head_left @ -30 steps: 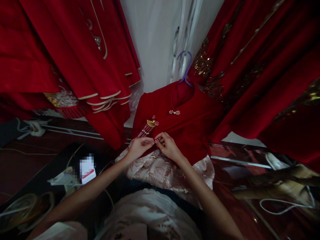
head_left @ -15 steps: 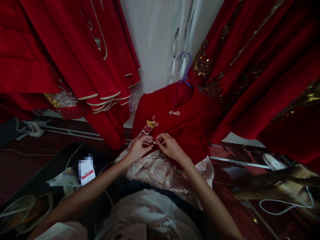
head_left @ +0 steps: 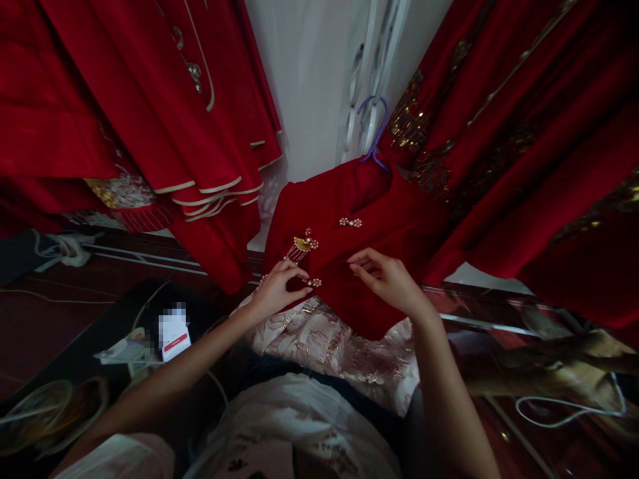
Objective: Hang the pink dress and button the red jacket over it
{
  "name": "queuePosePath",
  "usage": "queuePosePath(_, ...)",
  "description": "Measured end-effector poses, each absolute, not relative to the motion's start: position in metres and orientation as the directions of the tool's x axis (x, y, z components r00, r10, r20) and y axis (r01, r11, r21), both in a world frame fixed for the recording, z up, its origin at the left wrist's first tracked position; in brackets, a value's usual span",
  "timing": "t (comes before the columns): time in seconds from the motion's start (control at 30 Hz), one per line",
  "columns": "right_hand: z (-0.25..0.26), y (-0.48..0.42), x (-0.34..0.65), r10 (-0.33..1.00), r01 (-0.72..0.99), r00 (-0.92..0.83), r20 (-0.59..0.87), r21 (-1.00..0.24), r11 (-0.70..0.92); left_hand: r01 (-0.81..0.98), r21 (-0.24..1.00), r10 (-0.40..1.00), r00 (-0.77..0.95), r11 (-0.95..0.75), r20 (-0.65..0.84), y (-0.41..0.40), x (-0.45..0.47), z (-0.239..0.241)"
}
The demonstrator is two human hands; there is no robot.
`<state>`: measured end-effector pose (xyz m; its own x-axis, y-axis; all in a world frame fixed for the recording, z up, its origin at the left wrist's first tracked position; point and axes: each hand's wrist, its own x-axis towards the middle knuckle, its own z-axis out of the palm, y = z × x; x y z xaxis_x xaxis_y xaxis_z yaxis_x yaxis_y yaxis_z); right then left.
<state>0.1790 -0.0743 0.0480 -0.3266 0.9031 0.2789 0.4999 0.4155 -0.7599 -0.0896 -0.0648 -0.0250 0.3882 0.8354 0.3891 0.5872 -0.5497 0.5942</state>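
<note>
So my lap's covered in pale brocade cloth (head_left: 344,349), and low on my left is a black bench (head_left: 100,342). Near end of it has a clear round container (head_left: 37,406) with something brownish inside, too blurry to name; a bit farther sits a white-and-red box (head_left: 174,339). The red garment (head_left: 359,299) lies over the brocade, right in front of me. Left hand (head_left: 277,287): thumb and finger parted, either side of one end of a beaded flower clasp (head_left: 314,283). Right hand (head_left: 392,283) is off to the right, fingertips nearly together; can't tell if they're pinching anything. Dark red glossy floor (head_left: 479,412) on the right. Far back, a purple hanger (head_left: 377,136) in the collar, red clothes (head_left: 210,126) hanging both sides, pale wall (head_left: 304,86) between.
</note>
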Motion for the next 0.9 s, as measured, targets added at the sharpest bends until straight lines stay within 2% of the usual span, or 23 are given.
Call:
queuePosePath(0.07,0.052,-0.075,0.186,0.908,0.512,-0.298,0.295,-0.753,0.413,0.629,0.525,0.819,0.422,-0.573,0.388,-0.068,-0.087,-0.027)
queuePosePath(0.17,0.058,-0.077,0.198,0.914,0.534,-0.253,0.317,-0.742,0.405,0.638,0.489,0.804,0.45,-0.595,0.39,-0.071,-0.081,-0.03)
queuePosePath(0.4,0.063,-0.079,0.209,0.917,0.551,-0.217,0.335,-0.733,0.398,0.58,0.558,0.804,0.414,-0.594,0.426,-0.07,-0.07,-0.034)
queuePosePath(0.6,0.065,-0.081,0.21,0.915,0.537,-0.224,0.336,-0.741,0.403,0.589,0.547,0.801,0.377,-0.595,0.464,-0.067,-0.071,-0.036)
queuePosePath(0.73,0.067,-0.083,0.211,0.92,0.542,-0.211,0.331,-0.744,0.392,0.606,0.545,0.793,0.264,-0.58,0.55,-0.052,-0.068,-0.015)
queuePosePath(0.83,0.068,-0.083,0.211,0.919,0.534,-0.218,0.328,-0.748,0.393,0.671,0.458,0.742,0.21,-0.583,0.636,-0.034,-0.067,0.007)
queuePosePath(0.9,0.067,-0.083,0.212,0.917,0.527,-0.226,0.329,-0.75,0.399,0.719,0.347,0.705,0.276,-0.603,0.654,-0.021,-0.07,0.019)
